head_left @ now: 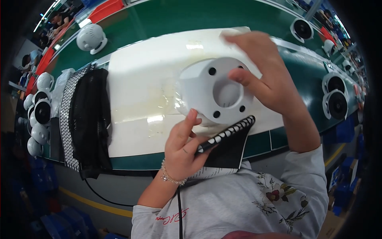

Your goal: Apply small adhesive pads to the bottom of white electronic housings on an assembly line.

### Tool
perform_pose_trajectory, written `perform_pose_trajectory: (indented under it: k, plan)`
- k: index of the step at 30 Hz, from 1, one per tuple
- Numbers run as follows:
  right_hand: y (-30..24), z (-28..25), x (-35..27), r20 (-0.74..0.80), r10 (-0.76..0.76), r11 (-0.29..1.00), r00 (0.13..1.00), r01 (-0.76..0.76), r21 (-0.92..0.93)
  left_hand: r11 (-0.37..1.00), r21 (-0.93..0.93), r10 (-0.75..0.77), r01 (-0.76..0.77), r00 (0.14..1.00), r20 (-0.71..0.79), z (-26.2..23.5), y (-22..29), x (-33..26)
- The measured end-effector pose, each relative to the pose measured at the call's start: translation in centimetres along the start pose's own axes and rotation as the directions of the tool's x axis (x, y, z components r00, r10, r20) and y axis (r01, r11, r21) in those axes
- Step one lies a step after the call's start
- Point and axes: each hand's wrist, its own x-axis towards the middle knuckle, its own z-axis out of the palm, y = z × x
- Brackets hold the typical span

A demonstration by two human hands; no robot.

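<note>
A white rounded appliance (195, 89) sits on a pale mat, its underside with a round recess turned up. Several black round pads (217, 114) show around that recess. My left hand (181, 153) grips a folded black sheet with rows of white round spots (227, 133), and its raised index finger is at the appliance's near edge. Over the appliance's right side hangs my right hand (264, 73), thumb and fingers apart. Its fingertips are smeared by motion, and no held thing shows there. Part of the appliance is hidden behind the right thumb.
The pale mat (135, 91) covers part of a green worktop (159, 20). On the left lie black sheets (89, 119) and a honeycomb-patterned strip (71, 107). More white appliances stand at far left (89, 38), left (42, 111), far right (301, 30) and right (336, 103).
</note>
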Motion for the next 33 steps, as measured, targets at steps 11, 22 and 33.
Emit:
perform_pose_trajectory:
  k: [11, 22, 33]
  plan:
    - [13.9, 5.4, 9.2, 0.356, 0.434, 0.692, 0.828, -0.559, 0.456, 0.993, -0.087, 0.085, -0.08, 0.995, 0.059, -1.8, -0.4, -0.4]
    - [20.4, 14.7, -1.2, 0.215, 0.508, 0.821, 0.834, -0.394, -0.412, 0.997, -0.041, 0.067, -0.062, 0.99, 0.124, -2.0, -0.3, -0.2]
    - [7.7, -5.8, -21.0, -0.09, 0.912, 0.303, 0.399, -0.806, -0.508, 1.0, -0.015, 0.027, -0.027, 1.0, 0.016, -1.4, -0.5, -2.0]
